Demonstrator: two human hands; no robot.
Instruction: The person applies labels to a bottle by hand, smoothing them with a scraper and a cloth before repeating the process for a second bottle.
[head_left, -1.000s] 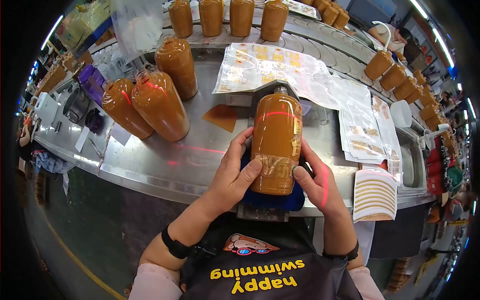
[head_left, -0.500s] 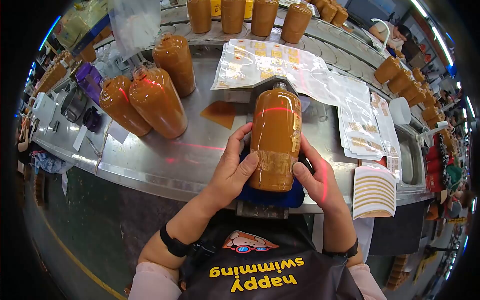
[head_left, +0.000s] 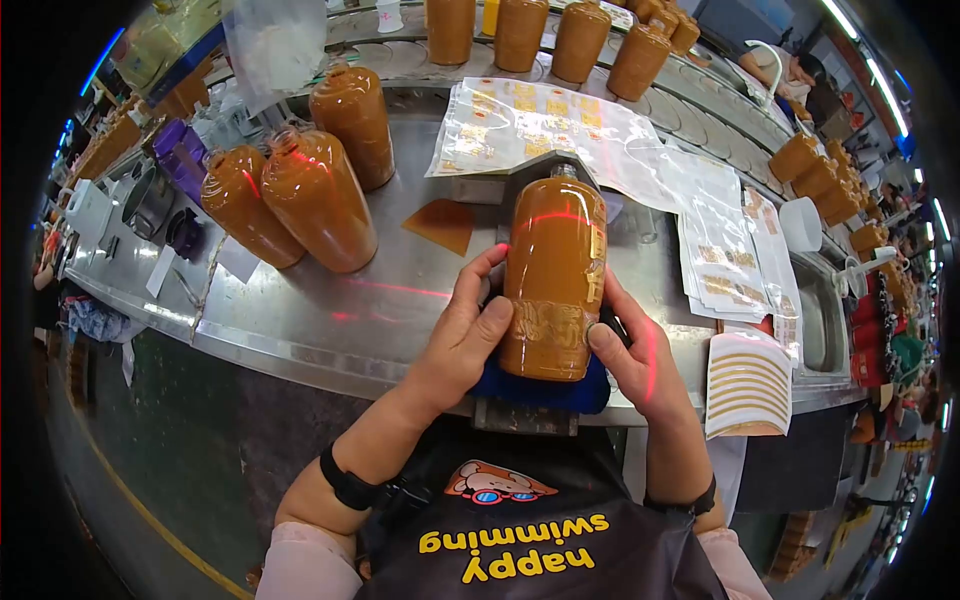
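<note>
A glossy brown bottle lies tilted on a dark stand with blue cloth, its neck pointing away from me. Raised gold characters run down its right side, and an embossed band circles its lower part. My left hand is wrapped around the left side, thumb on the band. From the right, my right hand grips the same bottle, thumb near the band's edge. The fingers under the bottle are partly hidden. A red laser line crosses the bottle and my right hand.
Several brown bottles stand at the left of the metal table. Sheets of gold stickers lie behind the stand, with a sheet of curved gold strips at right. More bottles ride the conveyor. A sink is at far right.
The bottles on the conveyor have shifted to the right. The bottle in my hands has turned slightly, its gold characters now nearer the right edge. My hands have hardly moved.
</note>
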